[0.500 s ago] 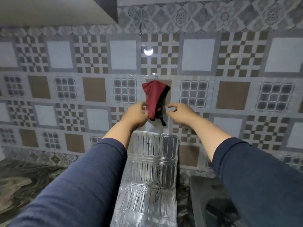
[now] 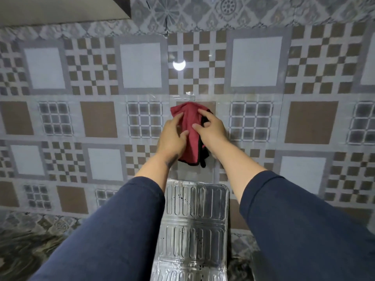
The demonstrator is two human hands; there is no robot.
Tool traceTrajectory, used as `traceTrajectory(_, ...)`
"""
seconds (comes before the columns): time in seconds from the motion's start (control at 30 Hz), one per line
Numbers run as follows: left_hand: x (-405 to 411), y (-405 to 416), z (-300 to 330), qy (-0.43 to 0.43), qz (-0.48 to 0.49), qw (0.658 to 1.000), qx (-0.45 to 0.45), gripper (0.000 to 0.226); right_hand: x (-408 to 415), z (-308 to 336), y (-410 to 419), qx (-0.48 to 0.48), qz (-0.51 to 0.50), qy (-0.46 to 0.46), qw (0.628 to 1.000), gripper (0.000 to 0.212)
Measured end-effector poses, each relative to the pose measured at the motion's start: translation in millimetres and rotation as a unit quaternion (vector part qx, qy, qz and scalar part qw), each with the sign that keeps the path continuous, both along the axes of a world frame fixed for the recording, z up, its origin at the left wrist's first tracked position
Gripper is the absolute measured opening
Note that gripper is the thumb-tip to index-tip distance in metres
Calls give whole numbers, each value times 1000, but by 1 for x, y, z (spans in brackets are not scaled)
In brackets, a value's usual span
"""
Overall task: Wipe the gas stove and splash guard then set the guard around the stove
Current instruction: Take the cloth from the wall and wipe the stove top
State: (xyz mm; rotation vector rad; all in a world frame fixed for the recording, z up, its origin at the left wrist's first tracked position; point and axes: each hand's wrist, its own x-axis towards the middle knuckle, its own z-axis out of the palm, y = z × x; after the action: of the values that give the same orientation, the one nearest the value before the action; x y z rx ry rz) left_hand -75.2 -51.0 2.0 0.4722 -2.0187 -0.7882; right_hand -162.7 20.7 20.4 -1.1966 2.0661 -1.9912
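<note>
Splash guard stands folded, leaning against the tiled wall, low centre of view; silver ribbed panels with dark specks. Red cloth with black trim hangs on the wall just above it. Left hand lies on the cloth's left side, fingers partly curled over the fabric. Right hand presses the cloth's right side, fingers spread and bent, pinching the fabric. Dark blue sleeves cover both forearms. Marbled surface at lower left.
</note>
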Motion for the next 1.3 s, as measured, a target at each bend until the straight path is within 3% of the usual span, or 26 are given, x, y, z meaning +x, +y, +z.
traceTrajectory(0.17, 23, 30, 4, 30, 11, 999, -31, 60, 20, 8, 37, -22, -1, -19, 1000, 48)
traceTrajectory(0.47, 79, 155, -25, 29, -83, 996, 15, 59, 76, -31, 171, 7, -62, -6, 998, 40)
traceTrajectory(0.77, 120, 272, -98, -57, -103, 993, 30, 61, 117, -112, 299, 72, -103, -23, 992, 42)
traceTrajectory(1.03, 159, 355, -150, -114, -59, 985, 112, 61, 152, -159, 383, 162, -71, -45, 983, 44)
traceTrajectory(1.23, 197, 386, -174, -198, -60, 964, 169, 76, 184, -191, 416, 243, -61, -32, 968, 44)
traceTrajectory(1.3, 207, 389, -181, -249, -56, 954, 156, 67, 195, -200, 423, 274, -71, -15, 959, 45)
